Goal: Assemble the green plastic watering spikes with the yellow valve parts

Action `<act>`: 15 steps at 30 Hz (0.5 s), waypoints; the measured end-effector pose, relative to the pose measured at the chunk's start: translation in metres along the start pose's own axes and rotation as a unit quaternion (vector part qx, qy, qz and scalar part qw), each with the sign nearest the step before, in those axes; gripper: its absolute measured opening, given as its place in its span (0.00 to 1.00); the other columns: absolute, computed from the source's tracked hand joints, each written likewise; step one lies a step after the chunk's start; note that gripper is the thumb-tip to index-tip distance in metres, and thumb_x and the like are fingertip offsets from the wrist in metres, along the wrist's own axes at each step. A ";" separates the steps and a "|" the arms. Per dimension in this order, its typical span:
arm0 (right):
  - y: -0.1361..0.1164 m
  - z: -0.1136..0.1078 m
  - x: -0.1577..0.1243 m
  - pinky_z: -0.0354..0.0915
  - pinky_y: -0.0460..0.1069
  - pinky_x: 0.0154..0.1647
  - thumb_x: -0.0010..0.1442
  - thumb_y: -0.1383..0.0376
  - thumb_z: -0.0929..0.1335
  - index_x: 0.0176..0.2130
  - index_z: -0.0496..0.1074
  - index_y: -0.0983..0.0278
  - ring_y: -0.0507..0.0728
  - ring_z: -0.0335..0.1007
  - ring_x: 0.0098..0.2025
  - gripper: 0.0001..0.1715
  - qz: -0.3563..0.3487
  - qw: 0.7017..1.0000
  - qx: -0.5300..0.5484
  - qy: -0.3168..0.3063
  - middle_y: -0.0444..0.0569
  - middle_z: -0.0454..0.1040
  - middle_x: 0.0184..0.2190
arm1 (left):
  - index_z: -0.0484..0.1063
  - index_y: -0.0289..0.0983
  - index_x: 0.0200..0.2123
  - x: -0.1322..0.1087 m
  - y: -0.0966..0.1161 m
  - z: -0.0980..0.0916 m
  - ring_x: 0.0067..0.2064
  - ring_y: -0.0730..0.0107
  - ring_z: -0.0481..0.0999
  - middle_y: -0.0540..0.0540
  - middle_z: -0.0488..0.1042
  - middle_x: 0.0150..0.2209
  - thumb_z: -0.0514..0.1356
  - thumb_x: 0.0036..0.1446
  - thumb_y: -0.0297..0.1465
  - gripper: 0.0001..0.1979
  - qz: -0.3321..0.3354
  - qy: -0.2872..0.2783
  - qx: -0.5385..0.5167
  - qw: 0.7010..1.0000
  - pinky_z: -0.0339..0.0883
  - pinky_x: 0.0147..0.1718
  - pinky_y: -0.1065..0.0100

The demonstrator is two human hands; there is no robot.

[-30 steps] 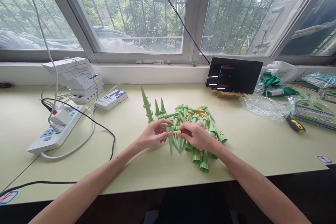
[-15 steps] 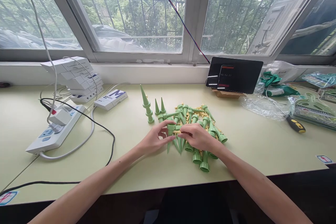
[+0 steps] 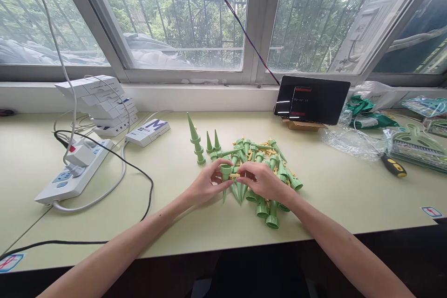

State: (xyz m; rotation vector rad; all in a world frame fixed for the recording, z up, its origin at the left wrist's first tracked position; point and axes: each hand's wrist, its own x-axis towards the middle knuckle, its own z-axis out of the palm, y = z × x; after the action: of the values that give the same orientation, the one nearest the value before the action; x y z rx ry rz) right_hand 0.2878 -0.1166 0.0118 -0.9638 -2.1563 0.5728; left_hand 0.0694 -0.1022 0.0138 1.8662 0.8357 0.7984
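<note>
Between the thumb and fingers of my left hand [image 3: 206, 183] is a green plastic plant watering spike [image 3: 226, 173], its wide threaded mouth up and its point down. My right hand [image 3: 260, 179] pinches a small yellow valve [image 3: 234, 175] against the side of that spike, just below the collar. Whether the valve sits inside a hole there is too small to tell. Right of and beneath my hands lies a heap of green spikes [image 3: 272, 218] with yellow valves mixed in. Behind my left hand stands a stack of spikes [image 3: 196, 142], point up, beside two shorter upright cones [image 3: 213, 141].
On the left are a power strip [image 3: 75, 172] with cables, stacked white boxes [image 3: 108, 102] and a single white box [image 3: 148, 132]. A dark tablet [image 3: 312, 100] leans at the back. To the right lie clear plastic wrap [image 3: 352, 142] and a black-and-yellow-handled tool [image 3: 394, 165].
The spike in my left hand has shifted slightly left and turned a little. My right fingers have drawn closer around the yellow valve at its side.
</note>
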 end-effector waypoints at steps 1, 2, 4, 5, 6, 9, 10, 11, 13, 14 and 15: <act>0.000 0.000 0.000 0.60 0.46 0.30 0.65 0.63 0.67 0.37 0.70 0.64 0.52 0.64 0.28 0.06 -0.001 1.000 -0.001 0.001 0.46 0.72 0.30 | 0.64 0.39 0.52 0.000 0.000 0.000 0.27 0.75 0.69 0.52 0.68 0.29 0.62 0.58 0.40 0.21 -0.001 0.002 0.001 1.000 0.70 0.28 0.70; 0.000 0.000 0.000 0.60 0.46 0.30 0.65 0.63 0.67 0.37 0.71 0.64 0.52 0.64 0.28 0.06 -0.003 1.000 -0.003 0.000 0.46 0.72 0.30 | 0.64 0.40 0.51 0.000 0.000 0.000 0.26 0.75 0.68 0.53 0.67 0.28 0.62 0.58 0.40 0.21 -0.002 0.005 0.002 1.000 0.69 0.27 0.71; -0.001 0.001 0.000 0.59 0.46 0.30 0.66 0.63 0.66 0.36 0.71 0.64 0.52 0.64 0.28 0.08 -0.007 1.000 -0.007 -0.004 0.46 0.72 0.29 | 0.64 0.40 0.51 0.000 0.000 0.001 0.25 0.77 0.66 0.54 0.65 0.27 0.62 0.58 0.40 0.20 -0.002 0.009 0.006 1.000 0.67 0.26 0.72; -0.001 0.001 0.001 0.58 0.46 0.30 0.67 0.63 0.65 0.35 0.70 0.64 0.52 0.63 0.28 0.09 -0.010 1.000 -0.009 -0.006 0.45 0.71 0.28 | 0.64 0.40 0.51 0.000 0.000 0.001 0.25 0.77 0.66 0.55 0.64 0.27 0.62 0.58 0.40 0.20 -0.001 0.009 0.007 1.000 0.67 0.26 0.72; -0.001 0.000 0.001 0.57 0.46 0.30 0.67 0.63 0.65 0.34 0.70 0.64 0.51 0.63 0.27 0.11 -0.013 1.000 -0.013 -0.009 0.45 0.70 0.27 | 0.64 0.40 0.50 0.000 0.000 0.001 0.25 0.77 0.65 0.55 0.64 0.27 0.62 0.58 0.39 0.20 0.001 0.009 0.009 1.000 0.66 0.26 0.73; -0.001 0.000 0.001 0.55 0.46 0.28 0.69 0.62 0.63 0.30 0.69 0.64 0.51 0.59 0.26 0.15 -0.020 0.999 -0.026 -0.018 0.44 0.67 0.24 | 0.65 0.39 0.50 0.000 0.000 0.001 0.25 0.78 0.64 0.54 0.63 0.27 0.62 0.59 0.38 0.19 0.008 0.005 0.016 1.000 0.66 0.26 0.73; -0.001 -0.001 0.001 0.55 0.46 0.28 0.69 0.62 0.63 0.30 0.69 0.64 0.51 0.59 0.25 0.16 -0.022 0.999 -0.031 -0.021 0.44 0.66 0.23 | 0.65 0.39 0.50 0.000 0.000 0.001 0.25 0.78 0.63 0.54 0.63 0.27 0.62 0.59 0.38 0.19 0.010 0.005 0.018 1.000 0.66 0.26 0.73; -0.001 -0.001 0.001 0.54 0.46 0.28 0.69 0.61 0.62 0.29 0.68 0.64 0.51 0.58 0.25 0.17 -0.024 0.999 -0.034 -0.023 0.44 0.66 0.23 | 0.65 0.39 0.50 0.000 0.001 0.001 0.25 0.78 0.64 0.54 0.63 0.27 0.62 0.58 0.38 0.19 0.010 0.006 0.020 1.000 0.66 0.26 0.73; 0.000 -0.001 0.001 0.55 0.46 0.28 0.70 0.61 0.62 0.30 0.69 0.64 0.51 0.59 0.25 0.18 -0.026 0.999 -0.034 -0.022 0.45 0.67 0.24 | 0.65 0.39 0.50 0.000 0.001 0.001 0.25 0.77 0.64 0.54 0.64 0.27 0.62 0.58 0.39 0.19 0.007 0.009 0.018 1.000 0.66 0.26 0.73; 0.000 0.000 0.000 0.56 0.46 0.28 0.69 0.60 0.62 0.31 0.70 0.64 0.51 0.60 0.26 0.17 -0.023 0.999 -0.029 -0.019 0.45 0.68 0.25 | 0.65 0.39 0.50 0.000 0.002 0.001 0.25 0.77 0.65 0.54 0.65 0.27 0.62 0.58 0.39 0.19 0.006 0.010 0.016 1.000 0.66 0.26 0.73; 0.000 0.000 0.000 0.57 0.46 0.29 0.69 0.60 0.63 0.33 0.70 0.64 0.51 0.60 0.26 0.14 -0.019 0.999 -0.023 -0.015 0.45 0.69 0.26 | 0.65 0.39 0.50 0.000 0.002 0.001 0.25 0.77 0.66 0.53 0.66 0.28 0.62 0.58 0.39 0.19 0.005 0.009 0.013 1.000 0.66 0.26 0.72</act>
State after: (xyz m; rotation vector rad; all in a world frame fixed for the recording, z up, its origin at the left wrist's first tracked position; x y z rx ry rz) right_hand 0.2876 -0.1166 0.0119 -0.9427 -2.2175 0.5257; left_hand 0.0702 -0.1035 0.0152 1.8901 0.8535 0.8156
